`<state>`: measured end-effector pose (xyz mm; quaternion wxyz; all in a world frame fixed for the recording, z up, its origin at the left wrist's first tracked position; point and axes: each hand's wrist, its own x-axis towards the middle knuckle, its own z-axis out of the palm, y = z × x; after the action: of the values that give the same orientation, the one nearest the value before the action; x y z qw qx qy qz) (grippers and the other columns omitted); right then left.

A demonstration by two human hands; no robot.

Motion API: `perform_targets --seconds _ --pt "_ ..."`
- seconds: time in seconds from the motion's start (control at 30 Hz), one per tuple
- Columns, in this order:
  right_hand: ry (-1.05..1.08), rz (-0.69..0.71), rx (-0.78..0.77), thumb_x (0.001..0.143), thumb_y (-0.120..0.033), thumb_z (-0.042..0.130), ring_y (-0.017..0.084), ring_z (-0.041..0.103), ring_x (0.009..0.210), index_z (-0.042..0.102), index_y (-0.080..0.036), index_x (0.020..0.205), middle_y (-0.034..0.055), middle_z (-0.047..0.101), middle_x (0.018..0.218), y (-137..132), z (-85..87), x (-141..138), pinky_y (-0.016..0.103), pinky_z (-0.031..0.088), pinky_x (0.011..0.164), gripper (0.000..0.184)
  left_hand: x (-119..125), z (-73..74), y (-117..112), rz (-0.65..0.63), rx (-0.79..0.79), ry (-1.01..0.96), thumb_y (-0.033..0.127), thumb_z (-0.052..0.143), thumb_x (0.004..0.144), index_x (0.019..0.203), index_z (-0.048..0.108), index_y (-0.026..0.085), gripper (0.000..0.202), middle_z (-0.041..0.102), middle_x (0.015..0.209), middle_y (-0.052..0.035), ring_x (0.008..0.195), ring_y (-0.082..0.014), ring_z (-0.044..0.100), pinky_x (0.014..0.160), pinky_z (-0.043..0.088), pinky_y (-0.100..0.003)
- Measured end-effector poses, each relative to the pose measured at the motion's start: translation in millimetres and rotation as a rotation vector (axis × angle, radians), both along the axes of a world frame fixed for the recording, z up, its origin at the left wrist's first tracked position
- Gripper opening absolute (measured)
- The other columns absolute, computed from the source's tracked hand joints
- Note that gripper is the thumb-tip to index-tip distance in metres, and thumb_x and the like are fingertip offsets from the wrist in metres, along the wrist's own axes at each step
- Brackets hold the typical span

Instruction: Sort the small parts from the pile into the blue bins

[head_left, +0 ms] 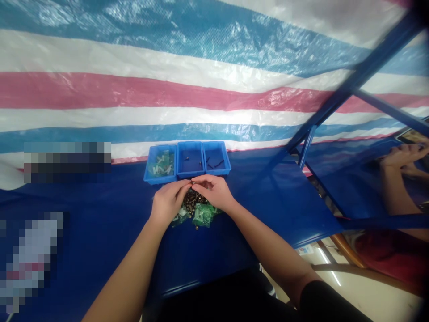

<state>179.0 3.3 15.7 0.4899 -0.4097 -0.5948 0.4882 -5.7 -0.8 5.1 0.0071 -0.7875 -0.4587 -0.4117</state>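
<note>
My left hand (168, 200) and my right hand (213, 190) meet over a heap of small dark screws (191, 202) mixed with green plastic pieces (202, 215) on the blue table (100, 232). Both hands have fingers curled in a pinch, fingertips touching at a small dark piece (193, 182) between them. Just beyond stand three blue bins: the left bin (161, 164) holds pale green pieces, the middle bin (191, 159) has a few dark screws, the right bin (216, 158) has several dark screws.
A striped blue, white and red tarp (187, 85) hangs behind the table. A blue metal frame (338, 98) slants at the right. Another person's hands (404, 156) work at the far right. The table's edge drops to a pale floor (355, 286) at lower right.
</note>
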Motion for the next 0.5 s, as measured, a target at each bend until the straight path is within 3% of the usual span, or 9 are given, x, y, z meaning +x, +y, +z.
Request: perform_targets --seconds 0.2,0.5 --pt "-0.014 -0.036 -0.021 0.08 -0.038 0.071 0.018 0.07 0.081 0.075 -0.02 0.102 0.0063 0.076 0.092 2.4 -1.4 2.0 0.032 0.058 0.078 0.029 0.9 -1.4 -0.9 0.067 -0.032 -0.007 0.03 0.064 0.09 0.111 0.07 0.021 0.024 0.076 0.091 -0.0015 0.074 -0.015 0.072 0.07 0.054 -0.024" --pt "-0.008 -0.025 -0.039 0.078 -0.037 0.073 0.018 0.07 0.08 0.076 -0.02 0.101 0.0061 0.076 0.092 -0.2 3.5 1.0 0.032 0.058 0.076 0.028 -1.6 -3.1 1.6 -0.028 0.045 -0.012 0.021 0.063 0.09 0.103 0.071 0.021 0.016 0.076 0.096 -0.0015 0.085 -0.0163 0.073 0.079 0.056 -0.026"
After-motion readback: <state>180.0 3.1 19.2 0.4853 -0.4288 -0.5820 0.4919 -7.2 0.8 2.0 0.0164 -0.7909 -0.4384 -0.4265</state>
